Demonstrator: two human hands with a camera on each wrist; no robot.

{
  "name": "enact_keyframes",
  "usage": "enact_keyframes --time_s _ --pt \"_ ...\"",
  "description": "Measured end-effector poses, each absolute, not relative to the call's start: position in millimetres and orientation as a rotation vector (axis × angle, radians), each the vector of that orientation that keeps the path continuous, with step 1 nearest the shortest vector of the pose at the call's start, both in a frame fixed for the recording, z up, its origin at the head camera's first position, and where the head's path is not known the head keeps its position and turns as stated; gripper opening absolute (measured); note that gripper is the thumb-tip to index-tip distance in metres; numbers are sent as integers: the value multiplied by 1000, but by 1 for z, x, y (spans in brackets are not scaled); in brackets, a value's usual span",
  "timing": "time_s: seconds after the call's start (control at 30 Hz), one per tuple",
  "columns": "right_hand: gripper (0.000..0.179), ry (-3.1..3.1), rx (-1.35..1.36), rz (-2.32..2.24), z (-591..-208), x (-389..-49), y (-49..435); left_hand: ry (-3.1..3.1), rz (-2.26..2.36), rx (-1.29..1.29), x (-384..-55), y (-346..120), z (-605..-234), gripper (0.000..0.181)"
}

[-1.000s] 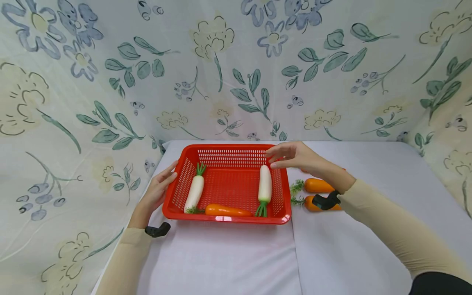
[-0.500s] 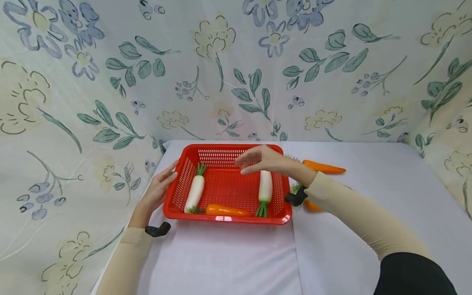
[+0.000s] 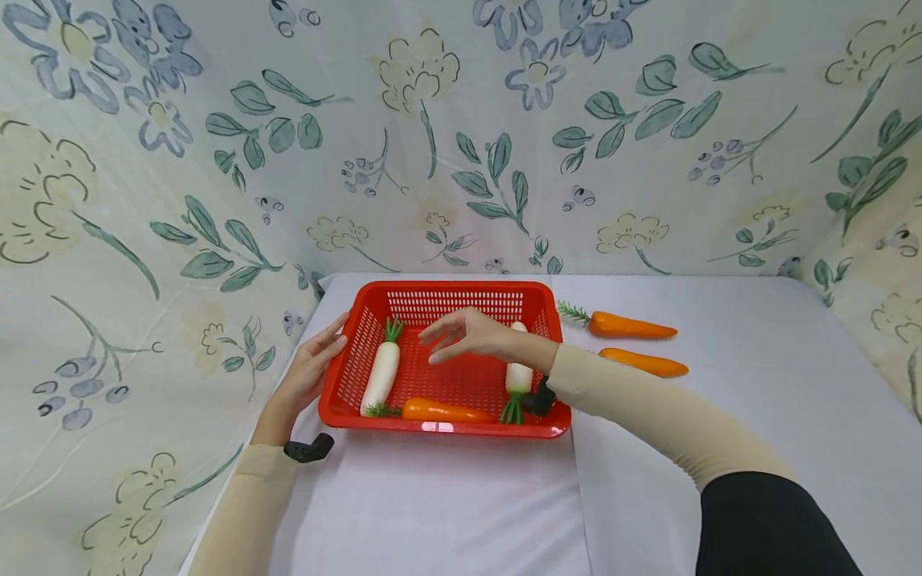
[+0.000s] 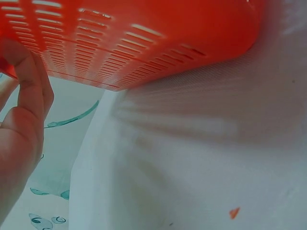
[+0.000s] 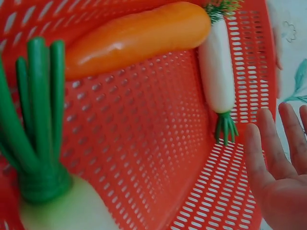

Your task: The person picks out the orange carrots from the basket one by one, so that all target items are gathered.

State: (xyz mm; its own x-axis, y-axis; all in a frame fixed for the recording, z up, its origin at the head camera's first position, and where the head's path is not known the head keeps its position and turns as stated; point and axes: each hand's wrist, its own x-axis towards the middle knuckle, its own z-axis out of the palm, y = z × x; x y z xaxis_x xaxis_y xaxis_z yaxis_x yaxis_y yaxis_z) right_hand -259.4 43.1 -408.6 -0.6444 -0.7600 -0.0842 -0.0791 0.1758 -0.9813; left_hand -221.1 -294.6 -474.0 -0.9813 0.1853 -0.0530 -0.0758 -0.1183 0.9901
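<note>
A red plastic basket (image 3: 439, 433) stands on the white table. My left hand (image 3: 308, 370) holds the left rim; in the left wrist view, bent fingers (image 4: 29, 88) reach up to the slotted wall. Over the middle of the basket hovers my right hand (image 3: 468, 334), holding nothing, its fingers loosely bent. Inside the basket, one white radish (image 3: 382, 376) lies along the left side and a carrot (image 3: 445, 411) along the front. Another white radish (image 3: 519, 376) lies at the right with its green stalks toward the front, partly hidden by my right wrist.
Outside the basket on the right lie two carrots, the farther carrot (image 3: 634, 326) and a nearer carrot (image 3: 644, 362) partly covered by my right sleeve. A floral cloth (image 3: 432, 160) hangs behind the table and at both sides.
My right hand has moved left from the basket's right rim to above its middle. The farther carrots have come into view from behind the arm. My left hand and the basket have stayed put.
</note>
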Motion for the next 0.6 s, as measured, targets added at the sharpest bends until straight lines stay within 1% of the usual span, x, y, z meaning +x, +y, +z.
enact_keyframes --time_s 0.17,0.47,0.6 --pt "41 1846 -804 -1455 -423 -257 33 1983 2212 117 -221 -295 -474 58" --pt "43 1821 -828 -1309 -449 -252 22 1972 2214 144 -222 -295 -475 55" --pt "44 1825 -809 -1272 -453 -250 19 1975 2215 130 -223 -295 -475 55"
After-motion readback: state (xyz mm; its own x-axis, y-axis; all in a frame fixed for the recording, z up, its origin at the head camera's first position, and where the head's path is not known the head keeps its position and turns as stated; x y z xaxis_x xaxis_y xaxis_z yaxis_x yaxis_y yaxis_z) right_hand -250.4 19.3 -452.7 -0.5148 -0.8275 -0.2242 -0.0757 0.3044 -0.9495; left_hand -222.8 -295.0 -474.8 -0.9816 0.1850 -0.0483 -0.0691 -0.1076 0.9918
